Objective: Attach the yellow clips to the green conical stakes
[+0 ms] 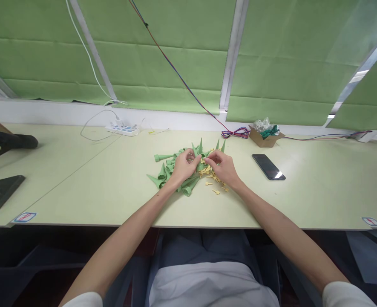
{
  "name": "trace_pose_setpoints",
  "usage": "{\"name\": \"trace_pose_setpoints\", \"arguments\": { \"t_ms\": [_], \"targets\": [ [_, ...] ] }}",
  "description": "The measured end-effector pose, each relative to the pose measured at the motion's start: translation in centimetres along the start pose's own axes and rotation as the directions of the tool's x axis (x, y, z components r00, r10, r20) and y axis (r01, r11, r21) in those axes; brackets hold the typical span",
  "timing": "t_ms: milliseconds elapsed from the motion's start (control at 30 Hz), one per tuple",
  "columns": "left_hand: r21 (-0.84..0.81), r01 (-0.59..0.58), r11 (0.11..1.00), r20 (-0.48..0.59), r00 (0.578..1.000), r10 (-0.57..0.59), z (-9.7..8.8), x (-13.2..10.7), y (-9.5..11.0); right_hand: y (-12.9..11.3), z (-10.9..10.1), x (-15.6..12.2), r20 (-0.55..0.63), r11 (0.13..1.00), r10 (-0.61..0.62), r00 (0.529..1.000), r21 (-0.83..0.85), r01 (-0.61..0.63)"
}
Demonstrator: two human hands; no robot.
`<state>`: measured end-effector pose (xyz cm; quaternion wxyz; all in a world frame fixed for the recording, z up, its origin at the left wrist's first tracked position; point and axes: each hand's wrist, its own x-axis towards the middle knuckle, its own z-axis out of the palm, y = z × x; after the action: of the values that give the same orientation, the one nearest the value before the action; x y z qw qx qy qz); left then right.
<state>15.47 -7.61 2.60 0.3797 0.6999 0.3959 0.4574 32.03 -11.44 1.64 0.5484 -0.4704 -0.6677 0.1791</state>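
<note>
Both hands meet over a heap of hollow green plastic cones (187,189) and small yellow plastic pieces (216,192). My left hand (185,166) is closed, thumb and fingers curled round a green cone (194,150) at the heap's right side. Close beside it, my right hand (223,167) is pinched, its fingertips almost touching the left fingertips. Whatever sits in that right pinch is too small to make out. Several cones lie on their sides under and left of my left hand. The yellow pieces are scattered below my right hand, some hidden by it.
A black phone (269,166) lies to the right. Behind it stand a small cardboard box (262,139) with plastic wrap and a coiled red-blue cable (236,133). A white power strip (123,129) sits at the back left, and a dark tablet-like object (3,194) at far left.
</note>
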Motion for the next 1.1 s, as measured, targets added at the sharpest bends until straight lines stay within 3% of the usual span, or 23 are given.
{"name": "trace_pose_setpoints", "arguments": {
  "t_ms": [400,1100],
  "targets": [
    [0.035,-0.012,0.999,0.003,1.000,0.012,0.06,-0.14,0.15,-0.42,0.04,-0.03,0.006,1.000,0.009,1.000,-0.022,-0.009],
    [-0.112,0.078,0.991,0.037,0.997,-0.074,0.12,-0.03,0.03,0.17,0.24,-0.14,0.033,0.997,0.020,0.999,-0.079,-0.018]
  ]
}}
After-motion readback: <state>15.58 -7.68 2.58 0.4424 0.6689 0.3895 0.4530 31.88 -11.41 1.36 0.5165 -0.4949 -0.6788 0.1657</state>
